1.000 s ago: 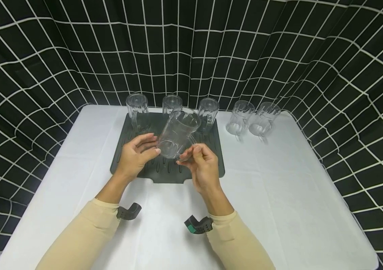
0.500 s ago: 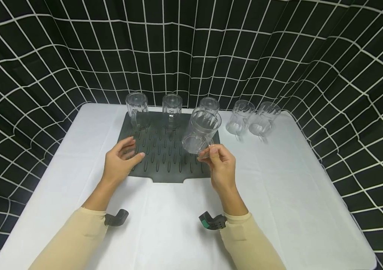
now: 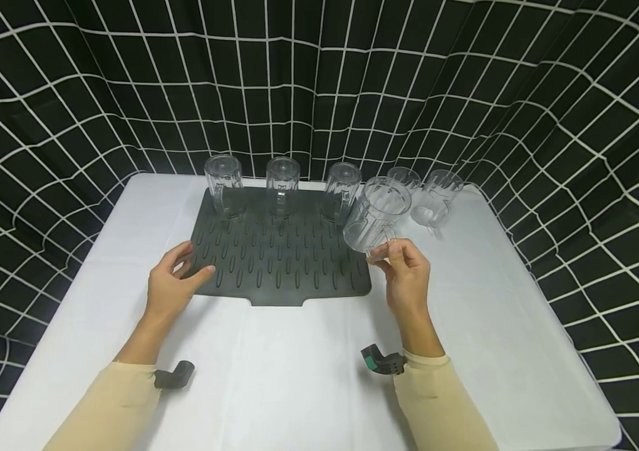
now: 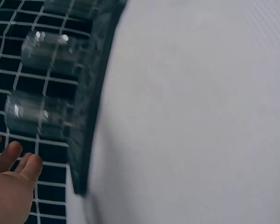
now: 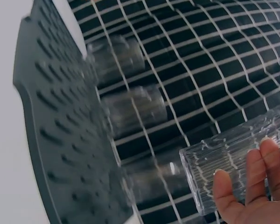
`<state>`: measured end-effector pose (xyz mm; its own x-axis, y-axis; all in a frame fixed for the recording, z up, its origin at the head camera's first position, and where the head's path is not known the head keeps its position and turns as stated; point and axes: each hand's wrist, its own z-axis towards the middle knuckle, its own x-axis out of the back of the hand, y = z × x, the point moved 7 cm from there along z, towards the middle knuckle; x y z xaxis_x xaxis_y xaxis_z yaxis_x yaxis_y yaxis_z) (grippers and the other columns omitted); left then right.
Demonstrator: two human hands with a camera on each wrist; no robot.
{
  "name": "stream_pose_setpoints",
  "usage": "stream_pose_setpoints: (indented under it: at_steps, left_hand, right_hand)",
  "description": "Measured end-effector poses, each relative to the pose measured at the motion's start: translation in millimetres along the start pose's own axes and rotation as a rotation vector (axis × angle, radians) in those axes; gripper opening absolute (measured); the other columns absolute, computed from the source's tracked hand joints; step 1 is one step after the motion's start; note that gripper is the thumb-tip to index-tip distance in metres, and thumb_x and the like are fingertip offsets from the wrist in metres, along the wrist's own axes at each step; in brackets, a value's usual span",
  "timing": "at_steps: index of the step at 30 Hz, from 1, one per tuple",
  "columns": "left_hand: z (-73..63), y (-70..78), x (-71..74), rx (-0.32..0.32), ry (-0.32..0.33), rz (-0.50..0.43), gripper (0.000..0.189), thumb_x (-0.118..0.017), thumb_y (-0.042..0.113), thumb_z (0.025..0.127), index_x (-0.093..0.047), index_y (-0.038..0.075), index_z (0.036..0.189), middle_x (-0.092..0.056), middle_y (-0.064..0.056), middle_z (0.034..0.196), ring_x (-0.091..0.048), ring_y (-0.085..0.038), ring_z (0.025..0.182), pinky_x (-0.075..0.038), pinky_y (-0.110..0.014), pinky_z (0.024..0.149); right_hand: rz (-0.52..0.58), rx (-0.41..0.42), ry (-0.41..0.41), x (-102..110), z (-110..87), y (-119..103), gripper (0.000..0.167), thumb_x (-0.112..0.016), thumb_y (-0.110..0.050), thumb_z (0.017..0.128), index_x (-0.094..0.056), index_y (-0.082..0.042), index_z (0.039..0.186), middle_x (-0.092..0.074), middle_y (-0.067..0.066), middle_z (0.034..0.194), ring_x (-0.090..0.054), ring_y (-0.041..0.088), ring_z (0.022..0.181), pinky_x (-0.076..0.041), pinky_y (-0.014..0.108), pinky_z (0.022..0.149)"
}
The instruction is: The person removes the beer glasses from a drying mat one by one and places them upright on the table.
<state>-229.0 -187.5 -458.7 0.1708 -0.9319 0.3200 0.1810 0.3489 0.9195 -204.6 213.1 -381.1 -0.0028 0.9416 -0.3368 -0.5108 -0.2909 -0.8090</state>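
Observation:
My right hand (image 3: 407,275) pinches the handle of a clear glass mug (image 3: 374,216), which is tilted with its wide end up, over the right edge of a dark grey drying mat (image 3: 274,263). In the right wrist view the fluted side of that mug (image 5: 235,156) shows beside my fingers (image 5: 256,175). Off the mat's left front part, my left hand (image 3: 171,288) is empty, its thumb and fingers spread apart. Three glass mugs (image 3: 282,188) stand bottom up in a row along the back of the mat.
Two more glass mugs (image 3: 436,197) stand mouth up on the white table (image 3: 494,300), right of the mat; the held one partly covers the nearer of them. A black curtain with a white grid (image 3: 297,75) rises behind and around the table.
My left hand has let go of the mug's base and moved left. The right hand has carried the mug rightward, from over the middle of the mat to its right edge.

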Motion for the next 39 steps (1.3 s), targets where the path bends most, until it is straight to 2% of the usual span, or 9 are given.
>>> stream_pose_setpoints:
  at_steps: [4, 6, 13, 17, 21, 26, 29, 35, 39]
  left_hand:
    - [-5.6, -21.3, 4.3, 0.124, -0.035, 0.088, 0.075, -0.077, 0.023, 0.085, -0.039, -0.002, 0.144, -0.039, -0.02, 0.144, -0.037, -0.037, 0.133, -0.041, -0.041, 0.104]
    - [-7.7, -28.0, 5.5, 0.164, -0.052, 0.12, 0.076, -0.076, 0.027, 0.085, -0.038, -0.002, 0.145, -0.037, -0.023, 0.145, -0.037, -0.041, 0.133, -0.041, -0.044, 0.103]
    - [-9.2, -34.4, 10.2, 0.224, -0.065, 0.215, 0.08, -0.074, 0.035, 0.086, -0.036, -0.002, 0.146, -0.034, -0.034, 0.143, -0.041, -0.051, 0.125, -0.046, -0.054, 0.095]
    - [-12.2, -38.1, 12.8, 0.266, -0.096, 0.257, 0.082, -0.072, 0.038, 0.088, -0.033, -0.006, 0.145, -0.036, -0.037, 0.14, -0.041, -0.053, 0.124, -0.045, -0.055, 0.096]
    - [-14.9, -41.4, 13.5, 0.271, -0.121, 0.299, 0.081, -0.071, 0.037, 0.088, -0.035, -0.011, 0.142, -0.042, -0.036, 0.136, -0.043, -0.05, 0.124, -0.043, -0.052, 0.099]
    - [-14.0, -42.6, 12.2, 0.251, -0.145, 0.353, 0.076, -0.073, 0.03, 0.087, -0.038, -0.011, 0.14, -0.047, -0.034, 0.132, -0.045, -0.049, 0.122, -0.041, -0.056, 0.099]
    - [-13.2, -44.0, 12.0, 0.251, -0.167, 0.37, 0.075, -0.073, 0.028, 0.087, -0.037, -0.009, 0.141, -0.048, -0.034, 0.131, -0.045, -0.049, 0.122, -0.039, -0.058, 0.1]
    - [-13.8, -46.4, 12.2, 0.268, -0.191, 0.379, 0.074, -0.072, 0.026, 0.087, -0.037, -0.008, 0.142, -0.048, -0.034, 0.131, -0.044, -0.05, 0.123, -0.039, -0.061, 0.099]
    - [-12.4, -45.9, 11.8, 0.258, -0.201, 0.378, 0.074, -0.072, 0.025, 0.087, -0.036, -0.01, 0.142, -0.047, -0.035, 0.131, -0.044, -0.05, 0.122, -0.039, -0.06, 0.099]
  right_hand:
    - [-0.031, -0.016, 0.056, 24.2, 4.3, -2.3, 0.033, -0.048, -0.006, 0.101, -0.044, 0.023, 0.086, -0.061, 0.016, 0.082, -0.06, 0.025, 0.079, -0.057, 0.034, 0.071]
    - [-0.045, -0.024, 0.083, 36.9, 6.0, -3.0, 0.035, -0.048, -0.007, 0.101, -0.041, 0.023, 0.085, -0.061, 0.016, 0.082, -0.06, 0.026, 0.079, -0.057, 0.035, 0.071]
    - [-0.015, -0.013, 0.154, 80.7, 11.3, -5.9, 0.035, -0.049, -0.006, 0.1, -0.04, 0.023, 0.083, -0.057, 0.021, 0.081, -0.059, 0.029, 0.078, -0.057, 0.037, 0.069]
    - [0.029, -0.001, 0.205, 108.6, 17.1, -11.6, 0.037, -0.05, -0.009, 0.1, -0.039, 0.022, 0.083, -0.056, 0.023, 0.079, -0.059, 0.03, 0.075, -0.058, 0.037, 0.066]
    - [0.056, -0.008, 0.289, 143.5, 28.6, -19.0, 0.036, -0.051, -0.014, 0.099, -0.043, 0.017, 0.082, -0.054, 0.022, 0.081, -0.058, 0.03, 0.072, -0.058, 0.037, 0.063]
    - [0.009, -0.044, 0.39, 185.9, 46.5, -30.1, 0.035, -0.053, -0.019, 0.098, -0.045, 0.011, 0.083, -0.052, 0.02, 0.086, -0.055, 0.029, 0.075, -0.057, 0.037, 0.065]
    - [-0.007, -0.073, 0.426, 207.5, 58.7, -33.7, 0.032, -0.05, -0.018, 0.1, -0.046, 0.008, 0.083, -0.052, 0.019, 0.087, -0.055, 0.029, 0.078, -0.055, 0.038, 0.067]
    - [0.004, -0.14, 0.474, 244.5, 79.5, -28.8, 0.027, -0.044, -0.013, 0.103, -0.047, 0.005, 0.084, -0.053, 0.017, 0.085, -0.055, 0.027, 0.076, -0.053, 0.038, 0.065]
    - [0.038, -0.179, 0.502, 265.7, 88.4, -18.0, 0.023, -0.044, -0.011, 0.103, -0.048, 0.004, 0.085, -0.055, 0.016, 0.081, -0.054, 0.027, 0.073, -0.053, 0.04, 0.063]
